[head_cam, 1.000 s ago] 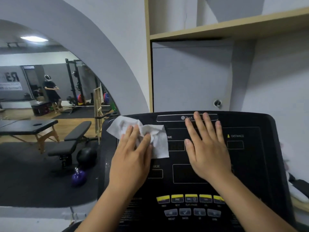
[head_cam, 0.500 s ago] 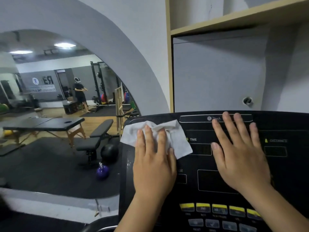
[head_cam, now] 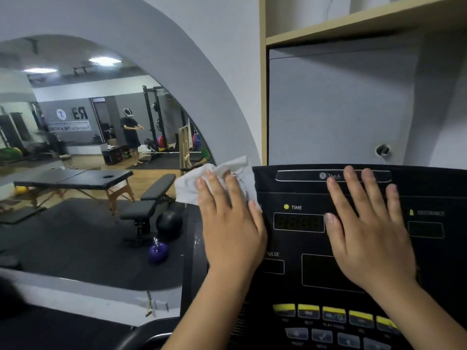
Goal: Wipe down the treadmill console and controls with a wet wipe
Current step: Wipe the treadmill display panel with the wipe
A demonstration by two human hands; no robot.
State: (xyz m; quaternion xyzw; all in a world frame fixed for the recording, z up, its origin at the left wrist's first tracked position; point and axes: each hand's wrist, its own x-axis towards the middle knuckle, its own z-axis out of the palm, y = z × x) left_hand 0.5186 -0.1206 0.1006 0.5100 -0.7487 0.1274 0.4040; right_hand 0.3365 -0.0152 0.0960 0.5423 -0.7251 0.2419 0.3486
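Gym corner, head view: grey wall, arched mirror [head_cam: 88, 173] off to the left of the left grip [head_cam: 231, 223], reflecting a black padded weight bench [head_cam: 149, 198] and a purple kettlebell [head_cam: 158, 252]; pale wooden shelf [head_cam: 353, 31] high above the right grip [head_cam: 371, 236].

Left grip spread wide and flat, fingers straight, pressing the crumpled white wet wipe [head_cam: 192, 188] onto the top left corner of the black treadmill console [head_cam: 429, 188]; nothing pinched or curled round. Wipe bunched mostly beyond the fingertips, spilling past the console's left edge. Right grip likewise wide, flat and empty, palm down on the panel, fingertips touching the logo strip, seemingly steadying.

Against half a second ago: wipe pushed up and outward, away from the panel beside the TIME readout [head_cam: 299, 222], out to the very corner and now overhanging it. Right grip unmoved on the panel.

Judged from that: upper-left patch covered, stroke run out at the edge. Probably still to wipe: displays under and right of the right grip, then the yellow button row [head_cam: 333, 313] and grey keys [head_cam: 322, 335] below both wrists. Likely calls for reversing back across and lifting the right grip clear.
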